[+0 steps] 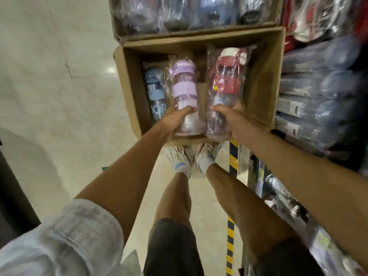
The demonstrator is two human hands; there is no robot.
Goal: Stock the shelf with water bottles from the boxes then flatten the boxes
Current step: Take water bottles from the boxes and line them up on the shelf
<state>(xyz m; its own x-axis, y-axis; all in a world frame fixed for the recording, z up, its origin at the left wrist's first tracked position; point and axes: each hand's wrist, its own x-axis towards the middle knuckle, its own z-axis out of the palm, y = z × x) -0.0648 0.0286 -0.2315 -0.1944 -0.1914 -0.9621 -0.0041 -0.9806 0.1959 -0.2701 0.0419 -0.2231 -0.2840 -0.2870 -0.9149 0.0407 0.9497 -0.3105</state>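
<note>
An open cardboard box (262, 80) stands on the floor in front of my feet. My left hand (175, 122) grips the lower end of a purple water bottle (184, 86) wrapped in clear plastic. My right hand (231, 118) grips the lower end of a red water bottle (227, 80), also in plastic wrap. Both bottles are over the box opening. A blue water bottle (155, 90) lies in the box at its left side. The shelf (318, 92) on my right carries wrapped bottles.
A second cardboard box (199, 33) full of wrapped bottles sits just beyond the near one. A yellow-and-black striped strip (232, 162) runs along the shelf's foot. Pale tiled floor (59, 86) spreads to the left. A dark object (12, 186) stands at the far left.
</note>
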